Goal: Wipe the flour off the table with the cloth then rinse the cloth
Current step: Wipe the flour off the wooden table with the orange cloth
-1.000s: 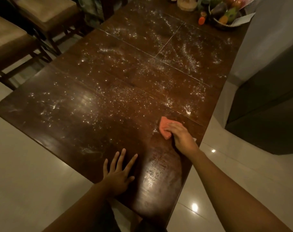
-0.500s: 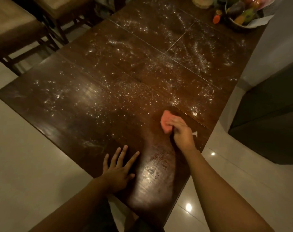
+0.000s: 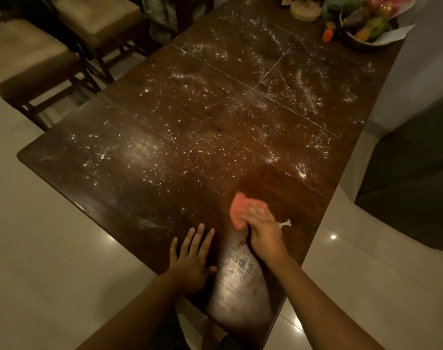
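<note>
The pink cloth (image 3: 238, 210) sits on the table (image 3: 288, 195) near its right edge, toward the near end. It's bunched under the right hand (image 3: 264, 232), whose fingers (image 3: 255, 213) curl over it and press it down (bit blurry though). The left hand (image 3: 192, 258) lies flat just beside it, fingers spread, holding nothing.

Biggest risk imo: the flour (image 3: 215, 142) gets shoved off that right edge onto the tiled floor (image 3: 38, 248). Or a damp cloth smears it into paste; the patch by the near edge looks streaky. The seams (image 3: 240, 80) across the dark wood could trap powder too.

Flour dusts most of the top, up to the far end, where a fruit bowl (image 3: 367, 26) and a small orange-capped bottle (image 3: 327, 35) stand. Cushioned chairs (image 3: 33, 59) line the left side.
</note>
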